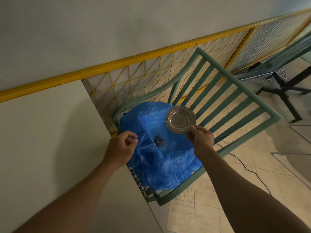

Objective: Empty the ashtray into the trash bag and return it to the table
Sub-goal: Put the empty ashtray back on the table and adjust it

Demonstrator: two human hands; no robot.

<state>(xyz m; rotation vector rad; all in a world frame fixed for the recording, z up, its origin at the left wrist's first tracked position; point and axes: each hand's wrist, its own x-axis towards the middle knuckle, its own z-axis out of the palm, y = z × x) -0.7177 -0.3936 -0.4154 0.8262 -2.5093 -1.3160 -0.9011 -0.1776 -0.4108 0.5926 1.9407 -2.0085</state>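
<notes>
A round shiny metal ashtray point(180, 119) is held by its near rim in my right hand point(201, 137), tilted so its bare inside faces me, above the right side of the bag. The blue plastic trash bag point(161, 157) lies spread on a green chair seat, with a dark clump of ash point(158, 140) resting inside it. My left hand point(122, 145) pinches the bag's left edge between thumb and fingers. The pale table top point(50, 148) fills the lower left, beside the chair.
The green metal chair point(223, 91) has a slatted back leaning to the right. A yellow mesh fence point(151, 76) runs behind it. A black cable point(247, 167) trails over the tiled floor. Another table with a black base point(284, 84) stands at the far right.
</notes>
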